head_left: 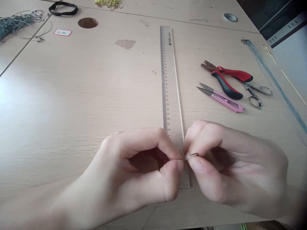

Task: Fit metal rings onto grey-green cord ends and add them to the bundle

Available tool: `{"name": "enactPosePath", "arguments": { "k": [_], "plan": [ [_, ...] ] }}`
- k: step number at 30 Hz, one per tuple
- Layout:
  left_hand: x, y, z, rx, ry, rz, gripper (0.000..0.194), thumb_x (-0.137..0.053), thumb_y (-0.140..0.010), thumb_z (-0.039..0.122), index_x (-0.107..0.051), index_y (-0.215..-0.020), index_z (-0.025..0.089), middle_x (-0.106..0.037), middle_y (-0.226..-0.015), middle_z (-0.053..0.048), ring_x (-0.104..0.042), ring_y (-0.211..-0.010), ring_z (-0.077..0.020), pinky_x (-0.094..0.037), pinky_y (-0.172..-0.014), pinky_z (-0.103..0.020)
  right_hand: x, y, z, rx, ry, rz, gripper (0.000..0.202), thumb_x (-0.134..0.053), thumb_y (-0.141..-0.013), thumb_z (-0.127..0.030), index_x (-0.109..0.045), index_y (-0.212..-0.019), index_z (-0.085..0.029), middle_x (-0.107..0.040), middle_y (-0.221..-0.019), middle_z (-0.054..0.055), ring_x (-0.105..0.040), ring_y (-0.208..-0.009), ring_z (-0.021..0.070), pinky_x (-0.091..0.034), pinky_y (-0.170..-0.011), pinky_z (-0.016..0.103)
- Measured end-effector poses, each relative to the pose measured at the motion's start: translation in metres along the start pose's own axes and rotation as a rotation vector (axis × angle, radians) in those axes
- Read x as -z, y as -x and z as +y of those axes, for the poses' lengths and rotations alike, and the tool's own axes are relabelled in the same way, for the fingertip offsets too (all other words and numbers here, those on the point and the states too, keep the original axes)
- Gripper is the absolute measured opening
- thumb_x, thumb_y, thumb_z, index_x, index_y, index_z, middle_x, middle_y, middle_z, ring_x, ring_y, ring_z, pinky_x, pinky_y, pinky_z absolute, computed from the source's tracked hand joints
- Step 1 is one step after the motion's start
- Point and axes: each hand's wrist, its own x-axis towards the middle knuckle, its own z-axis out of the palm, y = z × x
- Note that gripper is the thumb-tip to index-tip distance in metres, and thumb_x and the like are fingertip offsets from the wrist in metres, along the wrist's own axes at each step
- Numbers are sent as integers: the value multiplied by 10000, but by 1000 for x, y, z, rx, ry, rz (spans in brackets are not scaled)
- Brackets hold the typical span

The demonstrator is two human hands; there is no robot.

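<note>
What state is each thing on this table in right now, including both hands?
left hand: pinched shut on wire
right hand: pinched shut on wire
wire: held between both hands
pliers: lying flat, jaws closed
pink snips: lying flat, blades slightly open
small scissors: lying flat
ruler: lying flat

Between the fingertips of my left hand (134, 166) and my right hand (230, 166) I pinch a thin wire (192, 156), dark metal with a dull sheen. The table (72, 95) under me is pale wood-grain laminate, smooth and matt, with faint streaks. The ruler (169, 80) is clear plastic, glossy along its edge. The pliers (225, 78) have brownish metal jaws and smooth red-and-black plastic grips. The thread snips (222, 99) show grey steel blades and a pink, satin-looking handle. The small scissors (255, 92) are bare shiny metal. The band (63, 8) looks like black matt cloth.
</note>
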Motion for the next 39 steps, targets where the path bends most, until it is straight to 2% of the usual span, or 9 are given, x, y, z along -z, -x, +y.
{"name": "enactPosePath", "arguments": {
  "k": [9, 20, 30, 39],
  "plan": [
    [1, 1, 0, -14, -10, 12, 129, -630, -759, 189, -577, -647, 222, -599, -579, 27, -563, -493, -124, -465, -419, -190, 2, -2, 1, 52, 19, -25, 174, -539, -808, -92, -462, -683, -187, -513, -652, -26, -486, -524, 69, -384, -410, 204],
    [0, 1, -2, -35, -22, 24, 116, -637, -750, 182, -584, -654, 221, -581, -565, 22, -562, -494, -127, -487, -443, -200, 8, -2, 3, 216, 257, -41, 156, -577, -839, -108, -524, -713, -185, -555, -644, -14, -527, -566, 74, -442, -478, 187],
    [1, 2, 0, -41, -31, 19, 127, -634, -759, 205, -574, -647, 218, -574, -560, 19, -539, -482, -119, -465, -431, -201, 10, -1, 2, 226, 281, -30, 158, -574, -829, -98, -528, -716, -199, -546, -639, -18, -508, -540, 88, -430, -434, 220],
    [1, 3, -1, -46, -36, 18, 130, -636, -756, 190, -571, -648, 222, -574, -558, 26, -536, -481, -116, -458, -427, -199, 9, -5, 1, 250, 263, -27, 153, -593, -807, -74, -534, -741, -199, -566, -619, -37, -530, -555, 77, -447, -468, 199]
  ]
}}
